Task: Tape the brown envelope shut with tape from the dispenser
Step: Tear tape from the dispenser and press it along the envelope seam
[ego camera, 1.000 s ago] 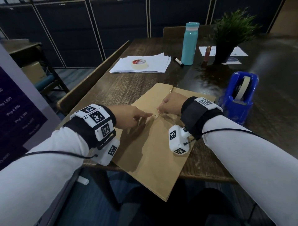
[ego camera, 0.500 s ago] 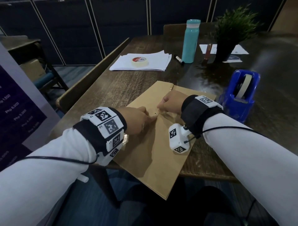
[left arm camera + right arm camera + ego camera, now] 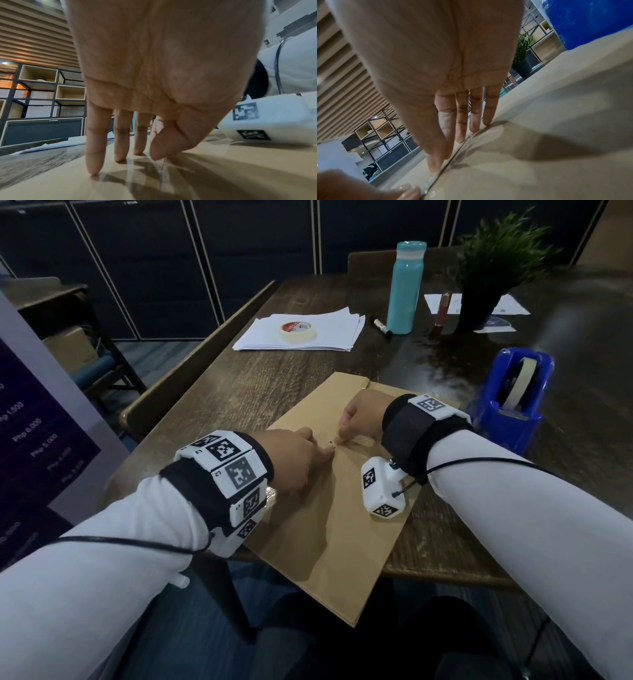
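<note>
The brown envelope (image 3: pixel 329 525) lies flat on the dark wooden table (image 3: pixel 239 392), its near corner hanging over the front edge. My left hand (image 3: pixel 308 450) presses straight fingertips (image 3: pixel 93 169) onto the envelope (image 3: pixel 240 169) beside a strip of clear tape (image 3: pixel 162 174). My right hand (image 3: pixel 356 419) presses its straight fingers (image 3: pixel 462 128) along the flap edge, where the glossy tape (image 3: pixel 489 132) lies on the envelope (image 3: pixel 556 135). The two hands' fingertips nearly meet at the seam. The blue tape dispenser (image 3: pixel 513 405) stands to the right of the envelope.
A stack of white paper (image 3: pixel 329 326) with a masking tape roll (image 3: pixel 297 332) lies further back. Behind it stand a teal bottle (image 3: pixel 406 289), a marker (image 3: pixel 382 325) and a potted plant (image 3: pixel 486 278). A wooden chair back (image 3: pixel 205 354) runs along the table's left side.
My left hand has shifted a little to the right along the flap, closer to the right hand's fingertips. The right hand has stayed pressing in place.
</note>
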Demonstrator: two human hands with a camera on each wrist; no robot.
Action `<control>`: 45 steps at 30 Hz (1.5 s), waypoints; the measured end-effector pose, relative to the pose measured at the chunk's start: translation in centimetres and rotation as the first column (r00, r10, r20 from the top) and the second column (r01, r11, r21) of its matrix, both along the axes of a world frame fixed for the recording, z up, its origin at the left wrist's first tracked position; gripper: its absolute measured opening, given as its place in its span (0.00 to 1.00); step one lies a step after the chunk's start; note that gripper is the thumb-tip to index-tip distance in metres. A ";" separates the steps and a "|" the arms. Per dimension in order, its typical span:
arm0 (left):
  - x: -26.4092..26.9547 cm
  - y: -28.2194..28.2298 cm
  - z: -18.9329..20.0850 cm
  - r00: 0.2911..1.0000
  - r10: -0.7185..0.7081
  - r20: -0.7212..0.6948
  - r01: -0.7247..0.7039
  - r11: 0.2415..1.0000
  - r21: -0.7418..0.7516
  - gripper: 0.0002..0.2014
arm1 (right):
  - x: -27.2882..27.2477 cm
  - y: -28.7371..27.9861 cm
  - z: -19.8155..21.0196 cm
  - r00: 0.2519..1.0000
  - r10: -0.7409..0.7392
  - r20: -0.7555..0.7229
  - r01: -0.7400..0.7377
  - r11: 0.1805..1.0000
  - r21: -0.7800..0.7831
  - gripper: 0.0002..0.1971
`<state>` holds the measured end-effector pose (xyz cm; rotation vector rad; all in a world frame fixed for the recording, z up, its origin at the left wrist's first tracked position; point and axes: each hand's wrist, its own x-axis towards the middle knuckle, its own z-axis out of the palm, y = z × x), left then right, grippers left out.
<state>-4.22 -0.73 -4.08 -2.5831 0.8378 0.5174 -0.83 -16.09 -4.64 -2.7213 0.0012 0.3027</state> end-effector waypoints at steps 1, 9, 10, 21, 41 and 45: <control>0.0 0.0 0.0 1.000 0.000 -0.003 0.000 1.000 0.001 0.36 | 0.1 0.0 0.0 1.000 0.006 -0.008 -0.007 1.000 -0.021 0.14; 0.0 0.0 -0.1 1.000 -0.003 -0.004 0.003 1.000 -0.014 0.36 | 1.0 -0.1 -0.4 0.998 0.048 -0.035 -0.051 0.995 -0.088 0.09; 0.0 0.0 -0.1 1.000 -0.007 -0.001 0.007 1.000 -0.015 0.35 | 1.2 -0.1 -0.6 0.998 0.050 -0.036 -0.053 0.993 -0.106 0.11; 0.1 -0.3 0.5 0.999 -0.019 0.037 0.019 1.000 -0.002 0.35 | 3.0 -0.4 -0.6 0.994 -0.032 -0.105 0.004 0.966 -0.259 0.20; 0.2 -1.7 0.4 0.997 -0.055 0.048 0.053 0.998 0.043 0.26 | 5.3 -0.3 -0.7 0.969 0.069 -0.236 -0.170 0.883 -0.437 0.31; 0.4 -1.5 0.3 0.997 -0.064 0.038 0.062 0.997 0.041 0.25 | 5.1 -0.9 -0.6 0.966 0.067 -0.251 -0.167 0.899 -0.405 0.25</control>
